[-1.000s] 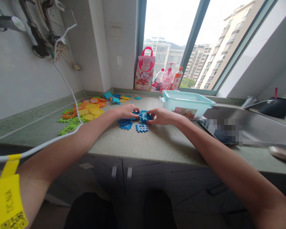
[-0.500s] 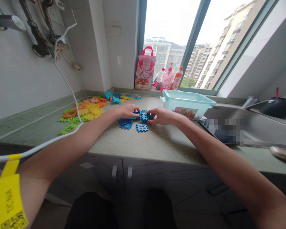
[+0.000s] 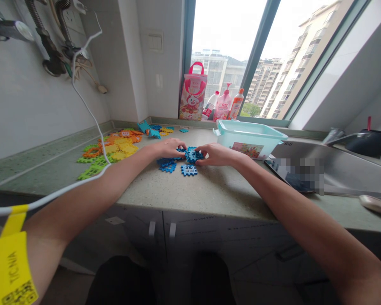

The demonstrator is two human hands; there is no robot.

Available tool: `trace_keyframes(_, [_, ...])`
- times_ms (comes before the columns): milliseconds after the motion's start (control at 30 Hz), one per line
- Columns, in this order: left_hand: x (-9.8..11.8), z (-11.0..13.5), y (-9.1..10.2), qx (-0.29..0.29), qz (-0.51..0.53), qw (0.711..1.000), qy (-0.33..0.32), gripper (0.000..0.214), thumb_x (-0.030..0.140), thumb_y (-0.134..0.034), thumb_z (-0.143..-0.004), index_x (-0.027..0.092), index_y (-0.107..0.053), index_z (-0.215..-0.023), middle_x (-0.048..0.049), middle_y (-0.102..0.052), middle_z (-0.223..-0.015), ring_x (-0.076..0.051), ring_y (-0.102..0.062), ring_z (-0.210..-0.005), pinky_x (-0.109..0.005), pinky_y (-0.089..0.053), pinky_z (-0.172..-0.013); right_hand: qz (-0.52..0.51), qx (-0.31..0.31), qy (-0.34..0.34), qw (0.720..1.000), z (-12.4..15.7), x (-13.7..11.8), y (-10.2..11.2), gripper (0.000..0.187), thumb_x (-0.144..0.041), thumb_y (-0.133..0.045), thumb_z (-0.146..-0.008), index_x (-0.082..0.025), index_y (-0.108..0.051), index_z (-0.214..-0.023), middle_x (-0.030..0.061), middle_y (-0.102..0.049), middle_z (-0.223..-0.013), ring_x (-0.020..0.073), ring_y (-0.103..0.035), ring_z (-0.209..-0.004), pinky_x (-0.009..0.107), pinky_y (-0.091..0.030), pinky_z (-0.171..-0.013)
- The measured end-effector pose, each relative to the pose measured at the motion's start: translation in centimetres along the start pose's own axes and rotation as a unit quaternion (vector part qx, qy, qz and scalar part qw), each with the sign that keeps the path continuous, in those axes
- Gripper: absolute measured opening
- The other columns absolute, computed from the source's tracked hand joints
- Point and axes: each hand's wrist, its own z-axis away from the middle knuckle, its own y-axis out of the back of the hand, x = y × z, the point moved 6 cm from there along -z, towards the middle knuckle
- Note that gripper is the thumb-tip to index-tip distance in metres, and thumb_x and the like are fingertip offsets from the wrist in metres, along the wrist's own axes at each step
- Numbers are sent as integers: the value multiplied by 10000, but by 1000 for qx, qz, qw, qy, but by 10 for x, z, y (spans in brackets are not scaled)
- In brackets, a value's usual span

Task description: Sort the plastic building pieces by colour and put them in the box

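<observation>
Several blue interlocking plastic tiles [image 3: 194, 154] lie in a small cluster between my two hands on the counter. My right hand [image 3: 217, 154] grips the cluster's right edge, with the thumb nearer me and the fingers on the far side. From the left, the curled fingers of my left hand [image 3: 170, 148] close on blue tiles at the cluster's left edge; part of what they hold is hidden. Just in front lies a single blue window tile [image 3: 189, 170], flat. A pile of darker blue tiles [image 3: 167, 165] rests below my left hand.
Green tiles [image 3: 93, 168], yellow tiles [image 3: 123, 148] and orange tiles [image 3: 127, 136] are heaped at left. Joined turquoise tiles [image 3: 152, 130] stand behind. A turquoise bin [image 3: 250, 129] and a tablet [image 3: 288, 176] lie right, beside the sink [image 3: 352, 169]. A white cable [image 3: 90, 112] crosses my left forearm.
</observation>
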Motion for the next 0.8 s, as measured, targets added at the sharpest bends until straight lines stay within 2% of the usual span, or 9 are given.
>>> trace_keyframes(800, [2,0,1,2,-2,1000,-6,518,576,-607,-899,260,-726,-1293,-72,-721,-1207,-255,-668,-1070,-302,-495,-902,1,4,-1,1000,1,0,0,450,-495,-740,-905,-229,-754,-1268,76,-791,-1047,219,-707,-864,287,-459,-745])
